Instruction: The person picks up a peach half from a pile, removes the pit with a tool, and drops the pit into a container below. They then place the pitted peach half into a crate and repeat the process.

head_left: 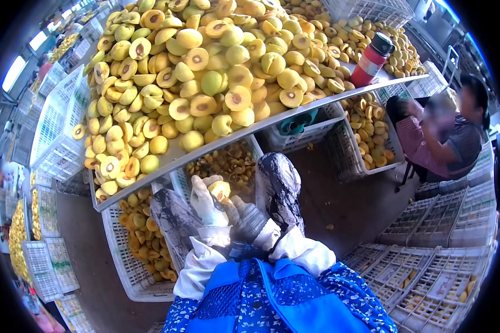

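Observation:
My left hand (208, 206), in a whitish glove, is closed around a halved yellow fruit (220, 190) between my knees. The cut face of the fruit points up. Against the fruit's lower right side rests my right hand (246, 215), in a grey glove with its fingers curled; whether it holds anything is hidden. Just beyond both hands, under the table edge, a crate (255, 147) holds small brown and yellow pieces. Above it, the metal table (175, 158) bears a large heap of halved yellow fruit (197, 105).
A red bottle (369, 62) stands on the table at the right. Crates of fruit stand at the lower left (119, 266) and under the table's right side (347, 161). Another person (450, 133) sits at the right. Stacked white crates (422, 266) fill the lower right.

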A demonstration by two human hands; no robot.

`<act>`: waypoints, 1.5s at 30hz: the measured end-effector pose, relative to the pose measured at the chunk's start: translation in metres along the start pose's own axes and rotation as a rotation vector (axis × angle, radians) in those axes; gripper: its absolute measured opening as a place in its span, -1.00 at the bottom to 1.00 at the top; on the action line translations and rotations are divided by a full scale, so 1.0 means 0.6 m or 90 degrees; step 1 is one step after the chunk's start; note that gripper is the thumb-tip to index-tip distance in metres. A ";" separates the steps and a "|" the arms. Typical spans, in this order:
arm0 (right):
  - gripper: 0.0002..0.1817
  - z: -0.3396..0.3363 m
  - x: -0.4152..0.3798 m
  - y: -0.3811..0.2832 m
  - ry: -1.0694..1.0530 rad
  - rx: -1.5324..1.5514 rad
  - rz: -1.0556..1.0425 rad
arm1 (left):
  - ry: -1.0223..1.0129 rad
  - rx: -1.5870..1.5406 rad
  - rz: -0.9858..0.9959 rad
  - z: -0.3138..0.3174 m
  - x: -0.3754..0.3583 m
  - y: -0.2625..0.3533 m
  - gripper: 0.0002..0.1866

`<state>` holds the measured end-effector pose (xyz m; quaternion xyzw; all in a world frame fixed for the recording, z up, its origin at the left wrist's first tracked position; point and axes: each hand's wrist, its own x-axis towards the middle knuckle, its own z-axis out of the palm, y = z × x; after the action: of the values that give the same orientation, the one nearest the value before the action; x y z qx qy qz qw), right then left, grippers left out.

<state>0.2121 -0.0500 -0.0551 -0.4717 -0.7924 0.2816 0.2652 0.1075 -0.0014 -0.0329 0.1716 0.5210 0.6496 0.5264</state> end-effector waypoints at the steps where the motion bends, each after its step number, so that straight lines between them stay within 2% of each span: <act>1: -0.55 0.010 0.001 0.009 0.047 0.083 -0.034 | -0.009 -0.011 -0.024 0.006 -0.002 0.008 -0.42; 3: -0.73 0.025 0.014 0.019 0.139 0.249 -0.105 | -0.033 -0.027 -0.055 0.007 -0.001 0.010 -0.39; 5: -0.74 0.005 0.009 0.002 0.000 0.577 0.166 | -0.065 -0.035 -0.069 -0.001 0.006 0.006 -0.35; 7: -0.65 -0.001 0.015 -0.003 -0.061 0.698 0.265 | -0.089 0.041 -0.044 0.001 0.009 0.017 -0.33; 10: -0.66 -0.019 0.024 0.007 -0.163 0.736 0.326 | -0.125 0.153 0.041 0.004 0.006 0.027 -0.32; 11: -0.69 -0.033 0.029 0.005 -0.207 0.726 0.310 | -0.146 0.197 0.077 0.001 0.004 0.030 -0.32; 12: -0.71 -0.039 0.033 0.006 -0.205 0.638 0.263 | -0.168 0.241 0.114 -0.001 0.004 0.033 -0.33; 14: -0.57 -0.022 0.029 0.007 -0.176 0.779 0.339 | -0.196 0.229 0.159 -0.007 0.009 0.024 -0.35; 15: -0.56 -0.026 0.032 0.021 -0.254 0.667 0.280 | -0.217 0.222 0.170 -0.009 0.011 0.024 -0.34; 16: -0.56 -0.025 0.033 0.023 -0.269 0.728 0.286 | -0.238 0.214 0.179 -0.009 0.013 0.026 -0.32; 22: -0.55 -0.021 0.028 -0.016 -0.359 1.120 0.339 | -0.280 0.021 -0.165 -0.024 0.036 0.063 -0.19; 23: -0.55 -0.023 0.028 -0.037 -0.293 1.058 0.314 | -0.255 0.040 -0.177 -0.031 0.034 0.068 -0.18; 25: -0.54 -0.012 0.035 -0.057 -0.278 0.926 0.243 | -0.250 0.028 -0.212 -0.042 0.021 0.094 -0.19; 26: -0.54 0.007 0.036 -0.055 -0.304 0.999 0.230 | -0.246 0.022 -0.229 -0.049 0.018 0.102 -0.19; 27: -0.54 0.006 0.036 -0.049 -0.352 0.956 0.271 | -0.278 -0.017 -0.227 -0.064 0.023 0.097 -0.21; 28: -0.54 -0.002 0.039 -0.050 -0.402 0.915 0.315 | -0.176 0.036 -0.184 -0.045 -0.018 0.132 -0.20; 29: -0.54 -0.008 0.038 -0.064 -0.367 0.975 0.257 | -0.152 0.018 -0.221 -0.042 -0.031 0.145 -0.23; 30: -0.51 0.008 0.039 -0.052 -0.389 0.985 0.178 | -0.129 -0.001 -0.253 -0.042 -0.032 0.152 -0.25; 31: -0.51 0.026 0.034 -0.052 -0.341 0.998 0.203 | -0.142 0.030 -0.246 -0.051 -0.031 0.151 -0.28; 32: -0.50 0.036 0.034 -0.041 -0.329 0.918 0.196 | -0.171 0.002 -0.237 -0.051 -0.035 0.155 -0.31; 33: -0.49 0.046 0.034 -0.030 -0.318 0.838 0.191 | -0.221 -0.098 -0.246 -0.061 -0.026 0.141 -0.33; 34: -0.49 -0.021 0.042 -0.037 -0.578 0.934 0.346 | -0.272 -0.199 -0.252 -0.061 -0.023 0.136 -0.34; 35: -0.50 0.000 0.039 -0.045 -0.479 0.945 0.278 | -0.126 -0.367 -0.346 -0.063 -0.030 0.141 -0.37; 36: -0.50 0.025 0.036 -0.047 -0.380 0.951 0.208 | -0.148 -0.404 -0.332 -0.078 -0.009 0.124 -0.38; 38: -0.54 0.029 0.032 -0.026 -0.417 1.132 0.123 | -0.175 -0.307 -0.168 -0.097 0.011 0.119 -0.37; 40: -0.52 0.014 0.043 -0.038 -0.319 1.224 0.123 | -0.229 -0.198 0.075 -0.158 0.056 0.116 -0.34; 41: -0.58 0.007 0.050 -0.034 -0.270 1.181 0.271 | -0.181 -0.218 0.098 -0.193 0.071 0.136 -0.31; 42: -0.60 -0.001 0.058 -0.030 -0.217 1.136 0.418 | -0.157 -0.129 0.113 -0.230 0.072 0.170 -0.31; 43: -0.59 0.003 0.066 -0.015 -0.210 1.088 0.512 | 0.098 0.084 0.209 -0.250 0.093 0.182 -0.46; 44: -0.58 0.018 0.068 0.003 -0.233 1.045 0.557 | 0.235 0.381 0.360 -0.283 0.133 0.183 -0.65; 45: -0.58 0.028 0.068 0.015 -0.256 1.025 0.578 | 0.273 0.691 0.594 -0.281 0.143 0.202 -0.67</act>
<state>0.1891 -0.0128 -0.0670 -0.3530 -0.1314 0.8963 0.2342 -0.1171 0.0009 -0.0241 0.4798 0.7328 0.4765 -0.0756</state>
